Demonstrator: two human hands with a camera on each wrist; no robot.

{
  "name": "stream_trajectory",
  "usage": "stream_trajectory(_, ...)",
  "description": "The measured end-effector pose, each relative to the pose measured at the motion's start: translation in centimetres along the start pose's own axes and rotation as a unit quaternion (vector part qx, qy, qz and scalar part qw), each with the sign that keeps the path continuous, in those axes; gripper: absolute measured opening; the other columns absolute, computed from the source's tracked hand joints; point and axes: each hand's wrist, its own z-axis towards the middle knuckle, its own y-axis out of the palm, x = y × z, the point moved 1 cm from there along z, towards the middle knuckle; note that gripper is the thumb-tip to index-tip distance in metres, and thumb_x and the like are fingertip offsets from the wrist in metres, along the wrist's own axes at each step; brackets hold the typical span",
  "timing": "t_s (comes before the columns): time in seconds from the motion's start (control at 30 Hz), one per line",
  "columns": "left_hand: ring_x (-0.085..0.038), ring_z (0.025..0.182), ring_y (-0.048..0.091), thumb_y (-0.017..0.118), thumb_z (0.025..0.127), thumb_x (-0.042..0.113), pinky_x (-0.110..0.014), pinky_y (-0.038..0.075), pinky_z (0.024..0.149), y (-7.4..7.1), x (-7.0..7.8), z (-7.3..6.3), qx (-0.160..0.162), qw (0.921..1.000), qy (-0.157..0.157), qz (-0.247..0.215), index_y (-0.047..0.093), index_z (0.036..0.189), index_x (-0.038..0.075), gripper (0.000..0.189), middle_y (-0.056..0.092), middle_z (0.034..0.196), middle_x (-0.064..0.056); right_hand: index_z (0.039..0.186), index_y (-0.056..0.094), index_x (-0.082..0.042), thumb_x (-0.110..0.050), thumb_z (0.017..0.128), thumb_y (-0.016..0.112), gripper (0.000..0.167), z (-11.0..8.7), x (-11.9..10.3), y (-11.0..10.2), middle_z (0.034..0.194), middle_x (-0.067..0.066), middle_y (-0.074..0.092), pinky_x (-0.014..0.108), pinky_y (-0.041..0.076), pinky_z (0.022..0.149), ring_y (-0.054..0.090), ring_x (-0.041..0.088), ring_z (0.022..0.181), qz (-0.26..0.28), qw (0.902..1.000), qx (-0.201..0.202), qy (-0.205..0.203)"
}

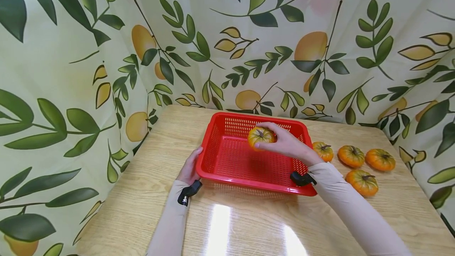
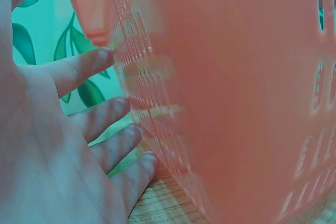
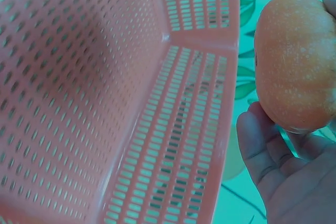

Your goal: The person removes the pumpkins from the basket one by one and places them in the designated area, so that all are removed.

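My right hand [image 1: 284, 141] grips a small orange-and-green pumpkin [image 1: 260, 138] with a short brown stem, held above the red plastic basket [image 1: 227, 178]. In the right wrist view the pumpkin [image 3: 296, 61] sits between the thumb and fingers, beside the basket's slotted wall [image 3: 173, 129]. At the basket's left side is my left hand [image 1: 190, 167]. Its fairly straight, spread fingers [image 2: 113, 116] touch the outer wall below the rim, as the left wrist view shows. The basket's perforated floor shows no pumpkin on it.
Several more pumpkins lie on the wooden table [image 1: 156, 192] right of the basket: one near its wall [image 1: 322, 151], another pumpkin [image 1: 351, 156], one at far right [image 1: 380, 159] and a nearer one [image 1: 362, 182]. A leaf-and-fruit patterned cloth [image 1: 213, 86] hangs behind and beside the table.
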Motion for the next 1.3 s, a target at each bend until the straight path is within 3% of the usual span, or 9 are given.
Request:
stream_trajectory(0.23,-0.017,0.107,0.065,0.045,0.104,0.046,-0.034,0.057,0.092,0.1,0.0,-0.1,0.002,1.0000,0.001,-0.001,0.048,0.137,0.014,0.047,0.068,0.119,-0.001,0.146,0.043,-0.034,-0.054,0.084,0.078,0.074,-0.9,0.9,-1.2,0.138,0.005,0.051,0.039,0.057,0.089,0.050,0.030,0.124,-0.001,0.9998,0.015,0.016)
stream_trajectory(0.47,-0.016,0.105,0.065,0.043,0.104,0.045,-0.033,0.056,0.091,0.1,0.0,0.0,0.007,1.0000,0.001,0.000,0.049,0.135,0.014,0.044,0.068,0.117,0.001,0.149,0.042,-0.026,-0.052,0.085,0.077,0.077,-2.0,1.2,-2.3,0.137,0.008,0.052,0.035,0.054,0.088,0.052,0.031,0.121,-0.007,0.9992,0.035,0.016)
stream_trajectory(0.93,-0.018,0.109,0.064,0.043,0.104,0.045,-0.033,0.056,0.092,0.8,0.4,-0.6,0.017,0.9998,-0.009,0.002,0.047,0.136,0.011,0.047,0.067,0.119,-0.001,0.156,0.033,-0.026,-0.045,0.093,0.071,0.076,-4.1,2.4,-4.4,0.141,0.013,0.047,0.035,0.052,0.092,0.050,0.033,0.122,0.045,0.9970,0.057,0.027)
stream_trajectory(1.13,-0.017,0.105,0.065,0.042,0.104,0.044,-0.033,0.056,0.090,0.9,0.4,-0.5,0.020,0.9998,-0.007,0.003,0.049,0.134,0.013,0.043,0.069,0.115,0.001,0.154,0.035,-0.020,-0.041,0.095,0.070,0.073,-4.9,3.1,-5.4,0.135,0.015,0.050,0.033,0.053,0.087,0.054,0.031,0.114,0.020,0.9970,0.072,0.020)
stream_trajectory(1.3,-0.018,0.108,0.064,0.045,0.104,0.046,-0.033,0.056,0.092,0.7,0.3,-0.5,0.026,0.9996,-0.006,0.004,0.048,0.139,0.014,0.047,0.067,0.121,-0.002,0.154,0.034,-0.020,-0.040,0.095,0.070,0.072,-5.7,3.4,-6.2,0.136,0.015,0.049,0.029,0.053,0.086,0.053,0.030,0.115,0.018,0.9958,0.086,0.026)
